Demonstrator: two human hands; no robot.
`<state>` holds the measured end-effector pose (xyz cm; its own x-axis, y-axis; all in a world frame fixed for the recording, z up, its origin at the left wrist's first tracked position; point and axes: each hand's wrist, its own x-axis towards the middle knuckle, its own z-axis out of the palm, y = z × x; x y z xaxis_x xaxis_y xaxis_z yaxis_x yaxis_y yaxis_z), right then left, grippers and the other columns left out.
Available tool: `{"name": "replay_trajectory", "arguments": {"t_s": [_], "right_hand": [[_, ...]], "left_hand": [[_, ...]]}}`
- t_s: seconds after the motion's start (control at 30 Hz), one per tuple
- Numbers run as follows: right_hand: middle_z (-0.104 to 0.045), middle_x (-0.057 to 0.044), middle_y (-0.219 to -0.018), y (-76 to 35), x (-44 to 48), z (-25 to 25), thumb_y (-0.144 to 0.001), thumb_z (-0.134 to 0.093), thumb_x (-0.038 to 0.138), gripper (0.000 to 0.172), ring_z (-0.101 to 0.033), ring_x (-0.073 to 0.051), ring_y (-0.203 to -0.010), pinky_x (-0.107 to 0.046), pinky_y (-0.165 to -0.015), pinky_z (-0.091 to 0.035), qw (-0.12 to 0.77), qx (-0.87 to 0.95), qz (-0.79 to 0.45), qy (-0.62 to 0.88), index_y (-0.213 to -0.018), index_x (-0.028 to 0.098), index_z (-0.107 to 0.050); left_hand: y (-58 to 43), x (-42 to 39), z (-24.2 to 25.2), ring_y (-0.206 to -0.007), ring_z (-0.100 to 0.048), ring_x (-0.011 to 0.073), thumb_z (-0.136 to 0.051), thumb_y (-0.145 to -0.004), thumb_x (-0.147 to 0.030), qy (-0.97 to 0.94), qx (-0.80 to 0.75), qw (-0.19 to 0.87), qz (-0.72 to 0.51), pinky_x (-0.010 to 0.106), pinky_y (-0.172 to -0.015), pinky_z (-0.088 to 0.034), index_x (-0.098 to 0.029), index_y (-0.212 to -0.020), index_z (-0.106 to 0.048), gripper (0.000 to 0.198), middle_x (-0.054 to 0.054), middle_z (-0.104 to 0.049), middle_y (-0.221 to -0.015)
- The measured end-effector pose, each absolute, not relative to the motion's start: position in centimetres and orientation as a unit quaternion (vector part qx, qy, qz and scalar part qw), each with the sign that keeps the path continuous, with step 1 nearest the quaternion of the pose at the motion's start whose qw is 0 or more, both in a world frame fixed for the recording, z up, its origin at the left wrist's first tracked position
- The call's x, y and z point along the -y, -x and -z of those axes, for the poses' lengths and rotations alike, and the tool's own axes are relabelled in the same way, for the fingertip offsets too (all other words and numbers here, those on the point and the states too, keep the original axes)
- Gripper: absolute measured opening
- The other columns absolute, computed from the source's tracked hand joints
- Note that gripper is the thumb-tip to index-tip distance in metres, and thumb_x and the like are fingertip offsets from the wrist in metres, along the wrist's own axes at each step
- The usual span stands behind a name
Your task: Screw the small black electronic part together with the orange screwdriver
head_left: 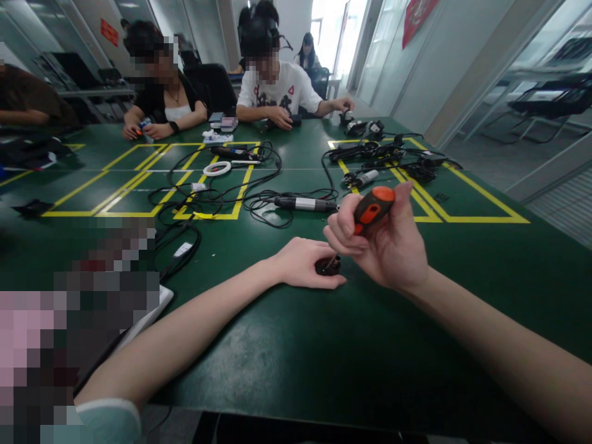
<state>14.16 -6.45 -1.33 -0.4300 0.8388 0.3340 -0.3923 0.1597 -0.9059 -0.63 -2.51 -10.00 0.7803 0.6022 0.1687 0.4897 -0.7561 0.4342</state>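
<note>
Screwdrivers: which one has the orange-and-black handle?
The screwdriver gripped upright in the right hand; the grey-banded tool lying among cables isn't orange.

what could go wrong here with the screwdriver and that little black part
The screwdriver tip might slip off the small black part and jab the left hand, whose fingers pin it to the green table. The part is small, so it may skid or twist loose. The right hand grips the handle at a tilt, which could cam out.
</note>
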Motion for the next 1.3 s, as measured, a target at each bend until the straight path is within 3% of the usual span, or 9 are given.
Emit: {"name": "replay_trajectory", "arguments": {"t_s": [0.1,0.53,0.83,0.93,1.07,1.3], "right_hand": [[-0.028,0.009,-0.049,-14.09,6.59,1.35,-0.082,-0.051,0.089,0.067,-0.021,-0.009,-0.042,-0.026,-0.042,-0.022,0.504,0.56,-0.626,0.2,-0.071,0.023,-0.051],[-0.024,0.01,-0.047,-14.33,5.96,1.69,-0.091,-0.044,0.084,0.068,-0.015,-0.007,-0.041,-0.023,-0.042,-0.02,0.461,0.575,-0.666,0.118,-0.065,0.021,-0.048],[-0.025,0.01,-0.048,-14.53,6.37,1.45,-0.079,-0.055,0.091,0.067,-0.015,-0.008,-0.041,-0.025,-0.042,-0.019,0.494,0.564,-0.635,0.188,-0.072,0.025,-0.048],[-0.029,0.009,-0.048,-14.48,6.44,1.33,-0.078,-0.06,0.089,0.065,-0.02,-0.009,-0.04,-0.026,-0.042,-0.021,0.497,0.571,-0.62,0.208,-0.072,0.025,-0.048],[-0.037,0.006,-0.05,-14.45,6.15,1.2,-0.081,-0.053,0.09,0.068,-0.03,-0.011,-0.042,-0.027,-0.042,-0.025,0.491,0.586,-0.614,0.198,-0.066,0.024,-0.052],[-0.023,0.008,-0.047,-14.81,5.72,1.55,-0.083,-0.048,0.091,0.072,-0.017,-0.009,-0.042,-0.026,-0.042,-0.021,0.497,0.551,-0.645,0.181,-0.06,0.023,-0.046]], "left_hand": [[0.63,2.51,9.97,-0.085,-0.07,0.0191,-0.062,-0.088,-0.062,-0.927,-0.295,0.18,-0.148,0.027,-0.07,-0.041,-0.019,-0.095,-0.071,0.045,0.003,-0.076,-0.095],[0.66,2.55,10.11,-0.085,-0.071,0.0196,-0.063,-0.087,-0.064,-0.924,-0.297,0.188,-0.152,0.027,-0.071,-0.044,-0.02,-0.096,-0.073,0.047,0.003,-0.077,-0.093],[0.64,2.24,10.11,-0.08,-0.067,0.0164,-0.061,-0.089,-0.068,-0.928,-0.29,0.19,-0.137,0.026,-0.066,-0.037,-0.02,-0.101,-0.073,0.051,0.001,-0.073,-0.09],[0.69,2.07,10.08,-0.083,-0.066,0.0163,-0.066,-0.087,-0.068,-0.921,-0.292,0.214,-0.147,0.025,-0.068,-0.038,-0.02,-0.098,-0.071,0.049,0.001,-0.073,-0.096],[0.72,1.98,10.22,-0.076,-0.062,0.0143,-0.069,-0.087,-0.064,-0.919,-0.281,0.225,-0.164,0.024,-0.065,-0.035,-0.019,-0.089,-0.067,0.045,-0.001,-0.068,-0.083],[0.6,1.82,10.72,-0.072,-0.059,0.013,-0.065,-0.086,-0.071,-0.92,-0.28,0.211,-0.175,0.025,-0.061,-0.03,-0.018,-0.079,-0.06,0.053,0.0,-0.065,-0.079]]}}
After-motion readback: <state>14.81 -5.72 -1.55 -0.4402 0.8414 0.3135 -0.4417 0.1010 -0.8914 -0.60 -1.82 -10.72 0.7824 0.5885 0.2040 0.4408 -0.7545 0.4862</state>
